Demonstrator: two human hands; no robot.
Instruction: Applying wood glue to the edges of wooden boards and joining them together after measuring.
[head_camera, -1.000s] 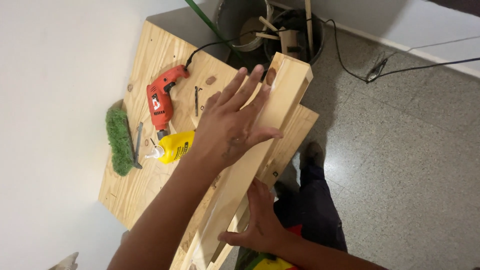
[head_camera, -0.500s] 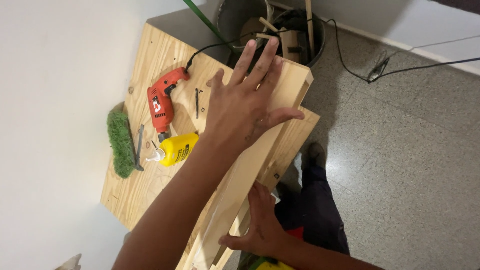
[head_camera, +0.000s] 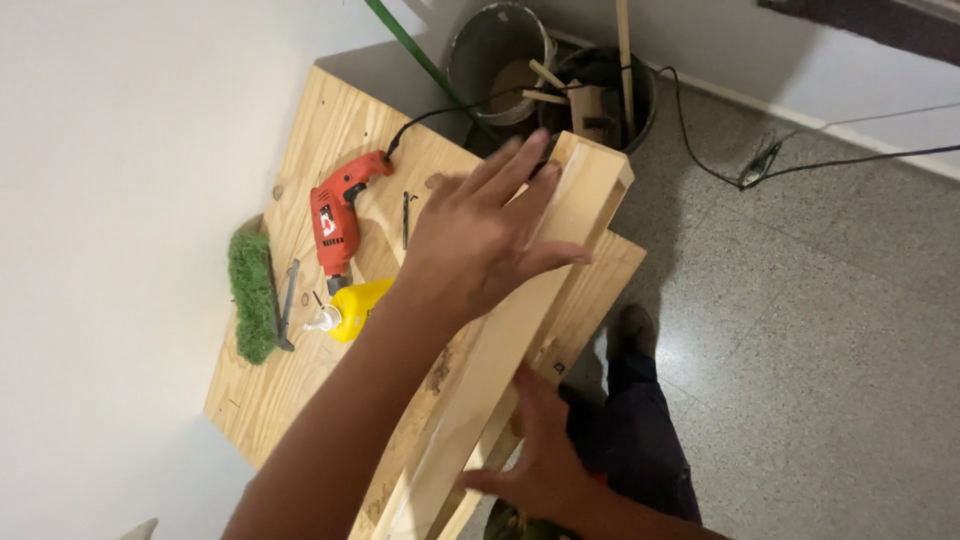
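Left hand (head_camera: 480, 235) flat, fingers spread, pressing top face of long wooden frame (head_camera: 560, 240) lying on plywood desk (head_camera: 300, 330). Right hand (head_camera: 540, 455) open, bracing frame's near side. Likely smoothing or seating step; firm, even pressure needed next.

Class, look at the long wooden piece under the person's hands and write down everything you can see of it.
The long wooden piece is pale, smooth timber, seemingly built from boards joined lengthwise, with an open, channel-like far end. It lies slanted across the plywood worktop, its far end overhanging the edge toward the buckets. The left hand lies flat on its upper face, fingers spread. The right hand presses against its near side. A glossy streak shows near its lower end.
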